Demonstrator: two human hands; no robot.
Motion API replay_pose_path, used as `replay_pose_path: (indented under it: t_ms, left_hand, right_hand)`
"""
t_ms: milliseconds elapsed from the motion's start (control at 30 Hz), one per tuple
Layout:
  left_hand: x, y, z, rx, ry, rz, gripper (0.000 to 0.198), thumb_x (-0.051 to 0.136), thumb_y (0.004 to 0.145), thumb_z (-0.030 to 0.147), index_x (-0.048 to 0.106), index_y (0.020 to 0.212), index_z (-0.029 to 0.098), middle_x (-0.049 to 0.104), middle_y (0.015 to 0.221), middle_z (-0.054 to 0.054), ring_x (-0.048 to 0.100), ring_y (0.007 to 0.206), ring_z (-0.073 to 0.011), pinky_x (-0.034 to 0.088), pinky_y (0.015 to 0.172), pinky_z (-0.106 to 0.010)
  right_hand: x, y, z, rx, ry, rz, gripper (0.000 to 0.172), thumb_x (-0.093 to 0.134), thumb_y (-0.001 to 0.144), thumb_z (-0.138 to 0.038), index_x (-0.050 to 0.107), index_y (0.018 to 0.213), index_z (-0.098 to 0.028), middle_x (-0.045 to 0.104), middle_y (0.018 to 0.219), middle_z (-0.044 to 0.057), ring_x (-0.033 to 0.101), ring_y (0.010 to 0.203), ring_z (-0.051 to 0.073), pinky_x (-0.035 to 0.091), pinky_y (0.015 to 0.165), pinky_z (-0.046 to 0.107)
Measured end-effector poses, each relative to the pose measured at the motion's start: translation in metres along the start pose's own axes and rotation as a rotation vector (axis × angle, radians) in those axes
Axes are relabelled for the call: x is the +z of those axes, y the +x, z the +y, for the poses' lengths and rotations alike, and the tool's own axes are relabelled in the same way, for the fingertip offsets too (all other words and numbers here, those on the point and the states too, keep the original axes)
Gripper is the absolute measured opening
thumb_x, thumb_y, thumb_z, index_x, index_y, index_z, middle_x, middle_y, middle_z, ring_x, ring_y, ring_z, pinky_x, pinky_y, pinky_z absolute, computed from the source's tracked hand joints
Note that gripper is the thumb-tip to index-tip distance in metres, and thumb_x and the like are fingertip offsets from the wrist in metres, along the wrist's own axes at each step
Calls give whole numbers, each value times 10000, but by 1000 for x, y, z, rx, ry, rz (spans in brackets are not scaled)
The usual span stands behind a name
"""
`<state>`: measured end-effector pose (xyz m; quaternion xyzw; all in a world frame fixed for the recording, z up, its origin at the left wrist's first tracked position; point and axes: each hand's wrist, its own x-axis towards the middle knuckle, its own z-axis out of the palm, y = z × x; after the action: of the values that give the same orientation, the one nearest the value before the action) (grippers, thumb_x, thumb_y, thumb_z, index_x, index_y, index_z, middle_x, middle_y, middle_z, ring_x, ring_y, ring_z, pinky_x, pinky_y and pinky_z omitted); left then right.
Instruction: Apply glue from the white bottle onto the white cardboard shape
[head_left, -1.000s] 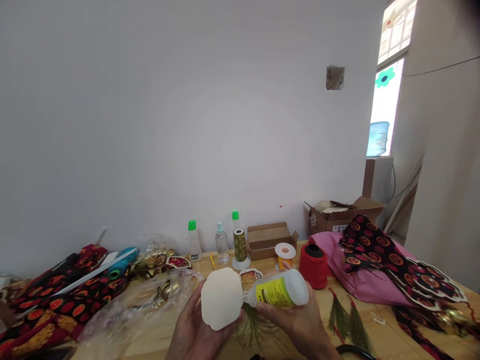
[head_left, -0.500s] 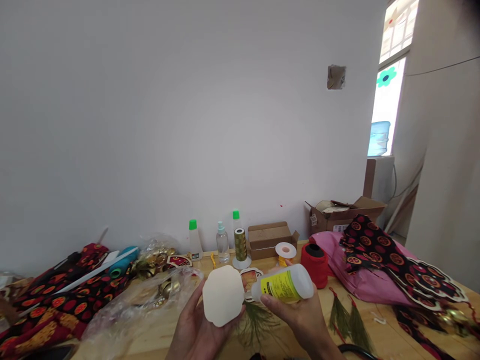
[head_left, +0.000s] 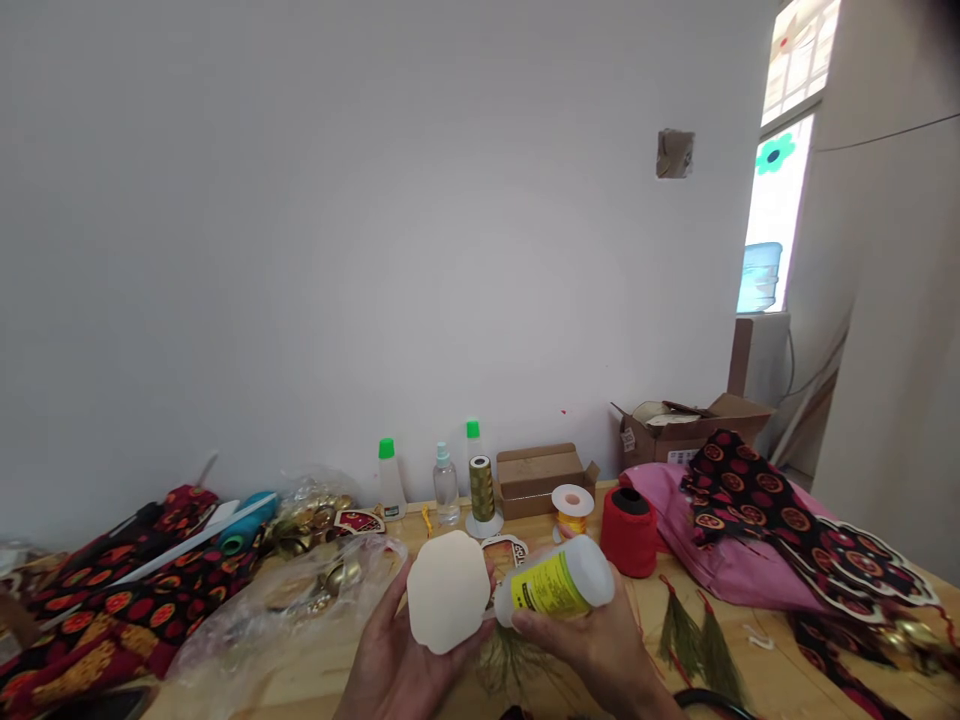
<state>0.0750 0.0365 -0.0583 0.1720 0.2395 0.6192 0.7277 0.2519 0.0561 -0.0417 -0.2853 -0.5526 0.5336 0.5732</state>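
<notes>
A pale cream plaque with a scalloped outline [head_left: 448, 592] rests in my left hand [head_left: 401, 655], its blank face toward me and my fingers round its edges. My right hand [head_left: 592, 640] is wrapped round a white squeeze bottle with a yellow-green label [head_left: 555, 582]. The bottle is tipped on its side, with its narrow end pointing left at the plaque's right edge. Whether the tip touches the plaque I cannot tell. Behind the bottle's narrow end a patterned piece with a white border [head_left: 508, 548] shows in part. Under my hands lies a green tassel [head_left: 514, 660].
Along the wall stand a green-capped bottle [head_left: 390, 482], a spray bottle [head_left: 445, 487], an olive thread cone [head_left: 481, 492] and an open carton [head_left: 544, 478]. Red thread [head_left: 628, 535] and pink cloth [head_left: 694, 560] are at right. Plastic film [head_left: 247, 620] and patterned fabric [head_left: 97, 620] spread at left.
My right hand and the bottle have shifted slightly left and down, and the bottle leans more steeply toward the plaque's right edge. The left hand with the plaque has barely moved.
</notes>
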Motion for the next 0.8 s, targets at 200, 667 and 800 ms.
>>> replay_pose_path:
  t_ms: [200, 667, 800]
  left_hand:
    - [0, 3, 0, 57, 19, -6, 339, 518, 738, 303, 557, 1045, 166, 594, 1076, -158, 489, 1050, -339, 429, 809, -508]
    - [-1, 8, -3, 118, 41, -80, 300, 481, 752, 295, 618, 983, 160, 599, 1060, -166, 511, 1023, -334, 432, 819, -500]
    - [-6, 9, -3, 117, 20, -90, 312, 469, 758, 315, 613, 991, 167, 601, 1061, -159, 513, 1023, -328, 422, 832, -509]
  right_hand:
    - [0, -2, 2, 40, -3, 41, 409, 753, 464, -324, 547, 777, -159, 641, 735, 56, 597, 667, 204, 494, 643, 333]
    - [-4, -1, 5, -58, -148, -60, 357, 741, 496, -314, 601, 783, -153, 661, 791, 86, 612, 727, 240, 515, 634, 341]
    - [-3, -1, 6, -78, -137, -20, 397, 739, 495, -334, 591, 812, -146, 667, 786, 89, 615, 704, 228, 516, 633, 336]
